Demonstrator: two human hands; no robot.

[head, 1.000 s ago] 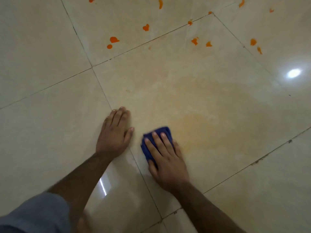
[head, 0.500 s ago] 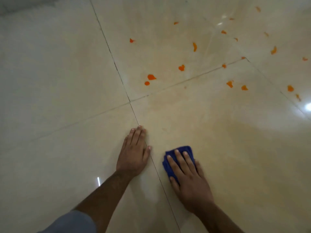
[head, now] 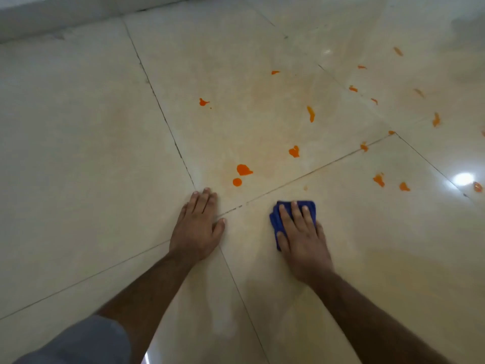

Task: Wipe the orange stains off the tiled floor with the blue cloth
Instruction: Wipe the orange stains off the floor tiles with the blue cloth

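We are looking down at a glossy cream tiled floor (head: pixel 78 153), which is filling the whole view, with dark grout lines crossing it on the slant. A pale wall base (head: pixel 65 14) is running along the 11 o'clock edge. A faint orange haze is tinting the tiles around the centre and toward 4 o'clock.

Our two bare forearms are reaching in from 6 o'clock, and a grey sleeve (head: pixel 78 342) is showing at 7 o'clock.

Our left hand (head: pixel 195 232) is lying flat on the floor just below centre, palm down, fingers straight and together, thumb out to the side. It is holding nothing and is sitting where two grout lines are meeting.

Our right hand (head: pixel 301 237) is lying at about 5 o'clock from the centre, palm down, fingers straight and slightly spread. It is pressing on the cloth (head: pixel 275 219), not curling round it.

The cloth is blue, folded small, and is lying on the floor under our right fingers, peeking out past the fingertips and thumb side.

Orange stains (head: pixel 244 169) are dotting the floor from the centre out toward 2 and 3 o'clock. The nearest pair is sitting at 12 o'clock from the gap between our hands, apart from the cloth. A bright light reflection (head: pixel 464 178) is glaring at 3 o'clock.
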